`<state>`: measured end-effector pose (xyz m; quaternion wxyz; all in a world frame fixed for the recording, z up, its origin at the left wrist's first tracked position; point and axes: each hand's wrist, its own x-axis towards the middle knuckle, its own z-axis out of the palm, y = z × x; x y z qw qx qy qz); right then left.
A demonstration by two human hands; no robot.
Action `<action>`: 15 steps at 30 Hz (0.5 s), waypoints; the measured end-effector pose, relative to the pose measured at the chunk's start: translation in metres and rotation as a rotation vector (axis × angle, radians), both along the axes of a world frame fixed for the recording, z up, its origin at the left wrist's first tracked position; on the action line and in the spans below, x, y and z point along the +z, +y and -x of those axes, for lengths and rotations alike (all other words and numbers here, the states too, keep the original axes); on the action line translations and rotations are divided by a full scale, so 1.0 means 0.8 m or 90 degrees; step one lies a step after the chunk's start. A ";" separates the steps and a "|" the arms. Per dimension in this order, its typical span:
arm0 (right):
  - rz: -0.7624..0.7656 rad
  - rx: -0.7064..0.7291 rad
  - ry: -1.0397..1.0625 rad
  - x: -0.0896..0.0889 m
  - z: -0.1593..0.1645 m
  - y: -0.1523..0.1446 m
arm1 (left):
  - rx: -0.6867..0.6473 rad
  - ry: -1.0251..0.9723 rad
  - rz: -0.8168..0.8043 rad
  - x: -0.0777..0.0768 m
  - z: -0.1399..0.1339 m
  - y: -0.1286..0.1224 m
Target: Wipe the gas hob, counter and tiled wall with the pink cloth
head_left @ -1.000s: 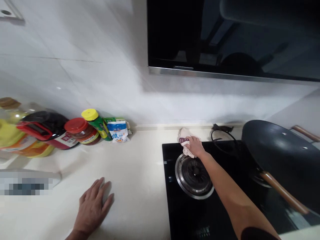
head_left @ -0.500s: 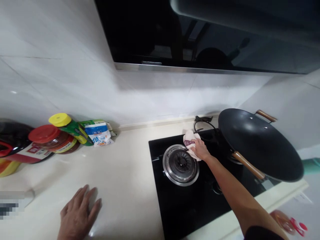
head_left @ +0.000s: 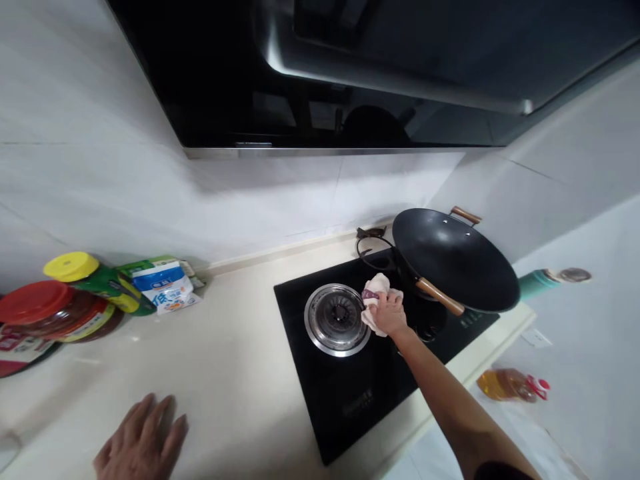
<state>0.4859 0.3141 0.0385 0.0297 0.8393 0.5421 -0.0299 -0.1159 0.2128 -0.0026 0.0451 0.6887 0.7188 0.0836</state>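
My right hand (head_left: 390, 313) is closed over a pale pink cloth (head_left: 376, 285), pressing it on the black glass cooktop (head_left: 345, 393). The cloth lies just right of the round metal burner (head_left: 338, 320), close to its rim. On the white countertop (head_left: 230, 360) at the lower left, my left hand (head_left: 143, 440) rests palm down with its fingers spread, holding nothing. A large black wok (head_left: 450, 260) with wooden handles sits over the right side of the cooktop, beyond my right hand.
Behind the cooktop lies a black pan support (head_left: 375, 252). At the left stand a red-lidded jar (head_left: 60, 313), a yellow-capped green bottle (head_left: 105, 283) and a blue-and-white packet (head_left: 167, 287). A range hood (head_left: 310, 100) hangs above. An oil bottle (head_left: 510, 385) is at the lower right, beyond the counter edge.
My right hand has drawn the cloth from the burner's upper right edge toward its right side, nearer me. My left hand stays flat on the counter. The view has shifted right.
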 end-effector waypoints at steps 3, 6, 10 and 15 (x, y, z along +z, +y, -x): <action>-0.022 -0.026 -0.011 0.001 0.038 -0.027 | 0.004 0.003 -0.002 0.001 -0.002 0.002; -0.048 -0.043 -0.010 0.002 0.075 -0.068 | 0.004 0.002 0.003 0.004 -0.006 0.003; -0.056 -0.039 0.018 0.003 0.118 -0.137 | 0.007 -0.011 -0.007 0.012 -0.014 0.005; -0.059 0.036 0.133 0.002 0.149 -0.234 | 0.002 -0.019 -0.016 0.015 -0.018 0.007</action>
